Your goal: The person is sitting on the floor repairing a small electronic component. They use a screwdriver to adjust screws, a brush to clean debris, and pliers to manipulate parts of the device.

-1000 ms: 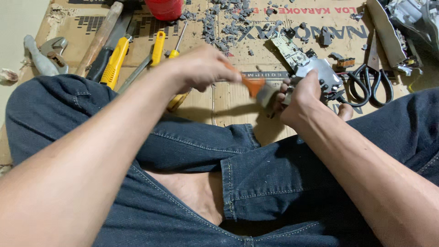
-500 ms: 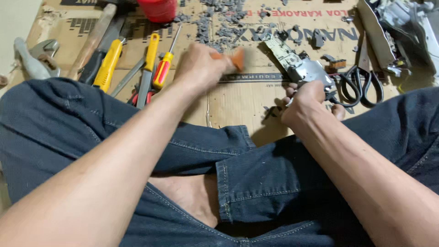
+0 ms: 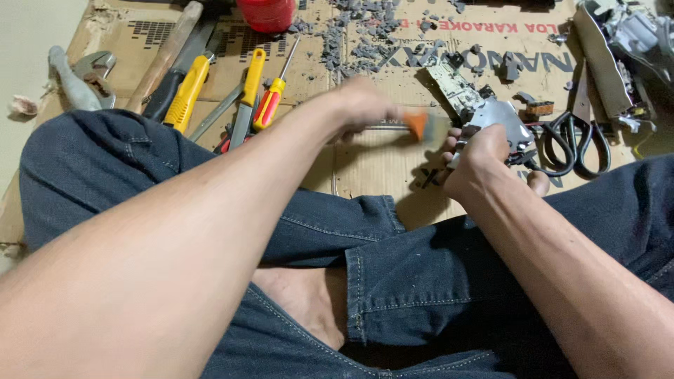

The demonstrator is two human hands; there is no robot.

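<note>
My left hand [image 3: 365,107] is blurred with motion and grips a tool with an orange handle [image 3: 417,125], held out over the cardboard sheet [image 3: 372,165]. The orange end points toward my right hand [image 3: 481,156]. That hand is closed around a grey metal device part [image 3: 500,121] with a green circuit board strip [image 3: 449,78] sticking out behind it. I sit cross-legged in dark jeans [image 3: 393,281], and both hands hover just past my knees.
Left of my left hand lie a red-and-yellow screwdriver [image 3: 270,104], yellow-handled tools [image 3: 188,91], a wooden handle [image 3: 163,57] and a grey wrench [image 3: 83,76]. Black scissors [image 3: 576,144] lie to the right. Grey debris [image 3: 365,35] and a red container [image 3: 267,14] are at the back.
My left hand swung left toward the screwdrivers with the orange-handled tool, then came back right toward the metal part. My right hand kept its hold on the part.
</note>
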